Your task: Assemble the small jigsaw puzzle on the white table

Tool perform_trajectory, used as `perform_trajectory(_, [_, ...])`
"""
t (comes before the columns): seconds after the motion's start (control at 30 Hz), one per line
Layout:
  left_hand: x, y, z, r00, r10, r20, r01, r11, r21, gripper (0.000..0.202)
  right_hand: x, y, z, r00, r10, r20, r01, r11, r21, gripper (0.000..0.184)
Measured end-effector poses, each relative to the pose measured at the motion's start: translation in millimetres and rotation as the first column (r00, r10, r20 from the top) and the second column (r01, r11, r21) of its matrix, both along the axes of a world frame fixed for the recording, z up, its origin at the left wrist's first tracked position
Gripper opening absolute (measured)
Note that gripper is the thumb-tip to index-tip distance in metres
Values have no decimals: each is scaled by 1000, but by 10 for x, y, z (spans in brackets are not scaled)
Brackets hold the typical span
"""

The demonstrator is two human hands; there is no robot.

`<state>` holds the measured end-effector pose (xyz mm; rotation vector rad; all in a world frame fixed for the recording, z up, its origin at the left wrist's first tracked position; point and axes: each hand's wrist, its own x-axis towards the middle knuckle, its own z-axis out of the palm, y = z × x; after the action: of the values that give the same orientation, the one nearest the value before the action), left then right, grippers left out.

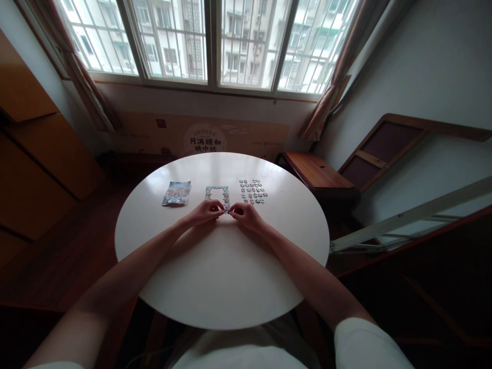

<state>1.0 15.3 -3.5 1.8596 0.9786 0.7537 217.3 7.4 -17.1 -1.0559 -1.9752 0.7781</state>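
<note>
Jigsaw border (226, 195) under both hands on a white table

The assembled strip makes an upright rectangle, narrow and multicoloured, its knobbly inner edge framing bare white tabletop; the hands hide part of its near end. It lies beyond the middle of the round table (226, 271), whose smooth, glossy top reflects the window (175, 38). Left hand (206, 211) and right hand (247, 216) curl in at its near right corner, fingertips almost meeting around a tiny blue piece (227, 210); I cannot tell whether either is clamped on it. Loose knobbed pieces (252, 196) sit in rough rows to the right, a creased, printed packet (176, 194) to the left. Around stand orange-brown wooden cabinets (36, 169), pinkish fabric curtains (322, 113) and a wooden bench (317, 170).
</note>
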Motion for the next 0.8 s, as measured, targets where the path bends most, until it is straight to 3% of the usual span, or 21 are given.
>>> perform_trajectory(0.8, [-4,2,9,999,-26,-21,27,999,18,39,2,23,-33,1000,6,25,-6,1000,18,17])
